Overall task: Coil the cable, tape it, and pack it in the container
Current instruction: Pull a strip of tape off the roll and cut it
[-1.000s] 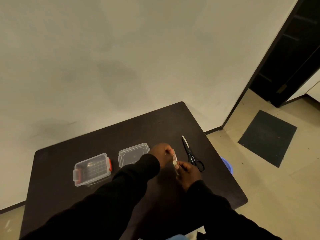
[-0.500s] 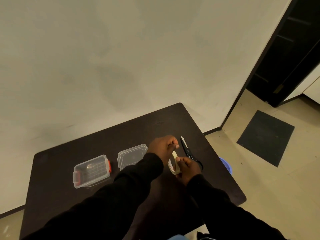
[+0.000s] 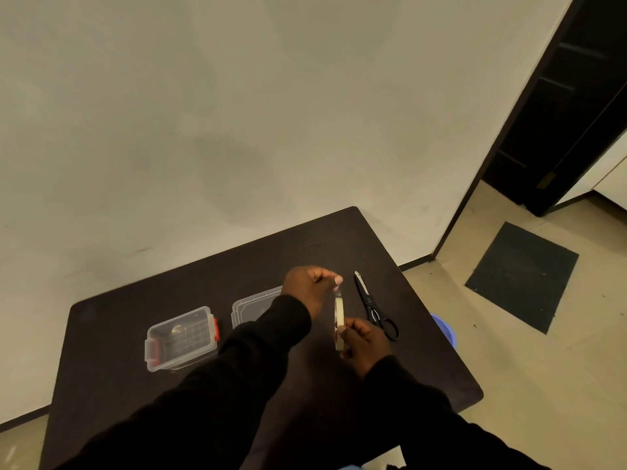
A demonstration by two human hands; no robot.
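Observation:
My right hand (image 3: 364,344) grips a cream roll of tape (image 3: 339,320), held on edge above the dark table (image 3: 112,385). My left hand (image 3: 310,288) pinches the tape's free end just above the roll. A clear container (image 3: 181,337) with red latches stands open at the left of the table. Its clear lid (image 3: 252,305) lies flat beside it, partly behind my left arm. Black-handled scissors (image 3: 373,305) lie shut on the table just right of my hands. No cable shows in this view.
The table stands against a pale wall. A blue object (image 3: 444,330) shows past the table's right edge. A dark mat (image 3: 520,276) lies on the tiled floor, and a dark doorway (image 3: 559,113) stands at the far right.
Both hands have lifted off the table. The tape roll now stands on edge in my right hand, and my left hand has risen, pulling the tape's end up away from the roll.

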